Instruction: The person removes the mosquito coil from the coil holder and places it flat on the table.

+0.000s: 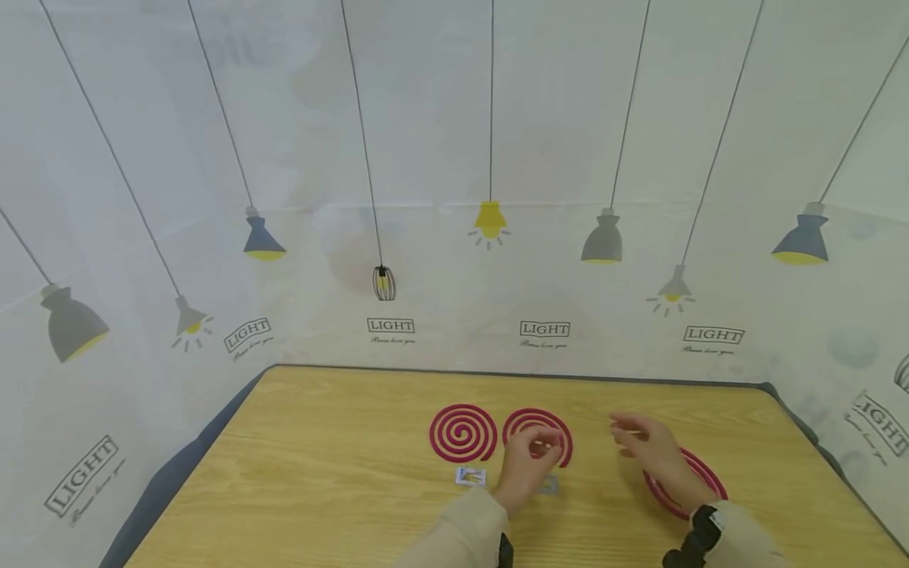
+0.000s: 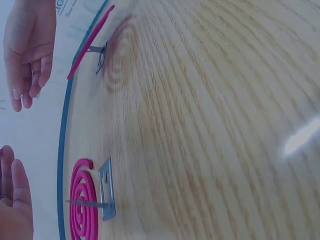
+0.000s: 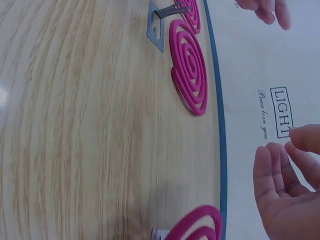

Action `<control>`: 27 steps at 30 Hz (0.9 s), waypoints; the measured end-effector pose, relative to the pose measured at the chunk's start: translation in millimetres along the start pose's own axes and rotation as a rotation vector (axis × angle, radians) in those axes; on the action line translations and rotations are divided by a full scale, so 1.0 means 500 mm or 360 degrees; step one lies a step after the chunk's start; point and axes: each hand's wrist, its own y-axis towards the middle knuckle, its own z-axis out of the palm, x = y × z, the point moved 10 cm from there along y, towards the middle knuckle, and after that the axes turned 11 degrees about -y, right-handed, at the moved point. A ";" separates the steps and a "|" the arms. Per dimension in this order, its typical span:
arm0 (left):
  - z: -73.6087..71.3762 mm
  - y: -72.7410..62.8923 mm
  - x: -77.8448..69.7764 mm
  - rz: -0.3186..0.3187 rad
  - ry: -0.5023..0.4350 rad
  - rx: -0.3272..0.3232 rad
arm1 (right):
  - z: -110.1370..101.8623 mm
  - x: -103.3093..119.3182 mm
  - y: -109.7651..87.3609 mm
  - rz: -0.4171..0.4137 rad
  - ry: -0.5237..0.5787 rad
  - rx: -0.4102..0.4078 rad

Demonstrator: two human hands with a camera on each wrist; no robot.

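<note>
Three magenta mosquito coils are around my hands: a left coil [image 1: 450,456], a middle coil [image 1: 566,436] and a right coil [image 1: 712,475]. My left hand [image 1: 521,472] is above the front of the middle coil, thumb and fingers loosely curved with nothing seen between them. Over the right coil, partly hiding it, hovers my right hand [image 1: 660,457], its fingers loosely bent and holding nothing. In the left wrist view a coil [image 2: 90,205] is held up on a metal stand [image 2: 104,200]; another coil [image 2: 90,45] sits tilted on a similar stand [image 2: 101,57].
A small metal plate [image 1: 471,476] lies just in front of the left coil. The wooden table [image 1: 319,473] has a dark edge, and behind it hangs a pale sheet [image 1: 440,276] printed with lamps and "LIGHT" labels. Dark bands circle both wrists.
</note>
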 end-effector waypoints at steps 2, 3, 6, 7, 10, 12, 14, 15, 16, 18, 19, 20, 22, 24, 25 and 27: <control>0.008 0.001 0.002 -0.0016 -0.0016 0.0003 | -0.011 -0.004 -0.004 -0.0008 0.0003 -0.0003; 0.012 0.001 0.002 -0.0034 -0.0040 0.0001 | -0.016 -0.006 -0.005 -0.0013 -0.0004 -0.0010; 0.024 0.002 0.006 -0.0057 -0.0071 0.0002 | -0.031 -0.016 -0.007 -0.0013 -0.0035 -0.0032; 0.029 0.002 0.007 -0.0065 -0.0073 0.0005 | -0.036 -0.019 -0.007 -0.0013 -0.0051 -0.0040; 0.044 0.000 0.009 -0.0090 -0.0069 0.0019 | -0.053 -0.028 -0.011 0.0000 -0.0098 -0.0072; 0.054 -0.002 0.012 -0.0114 -0.0074 0.0035 | -0.063 -0.033 -0.015 0.0013 -0.0116 -0.0088; 0.065 -0.006 0.017 -0.0153 -0.0072 0.0046 | -0.073 -0.039 -0.020 0.0033 -0.0130 -0.0097; 0.071 -0.008 0.023 -0.0181 -0.0072 0.0056 | -0.077 -0.042 -0.024 0.0041 -0.0140 -0.0100; 0.076 -0.011 0.028 -0.0205 -0.0070 0.0063 | -0.080 -0.045 -0.027 0.0056 -0.0139 -0.0106; 0.084 -0.016 0.039 -0.0252 -0.0051 0.0073 | -0.087 -0.052 -0.034 0.0064 -0.0141 -0.0122; 0.089 -0.018 0.044 -0.0260 -0.0046 0.0087 | -0.090 -0.057 -0.037 0.0071 -0.0147 -0.0130; 0.094 -0.020 0.048 -0.0271 -0.0046 0.0098 | -0.094 -0.063 -0.040 0.0074 -0.0157 -0.0140; 0.104 -0.022 0.053 -0.0275 -0.0052 0.0113 | -0.102 -0.078 -0.042 0.0079 -0.0131 -0.0158; 0.114 -0.023 0.055 -0.0268 -0.0059 0.0128 | -0.109 -0.098 -0.040 0.0092 -0.0113 -0.0157; 0.120 -0.024 0.056 -0.0265 -0.0070 0.0137 | -0.111 -0.106 -0.039 0.0095 -0.0111 -0.0152; 0.132 -0.025 0.061 -0.0282 -0.0087 0.0148 | -0.117 -0.124 -0.035 0.0125 -0.0144 -0.0163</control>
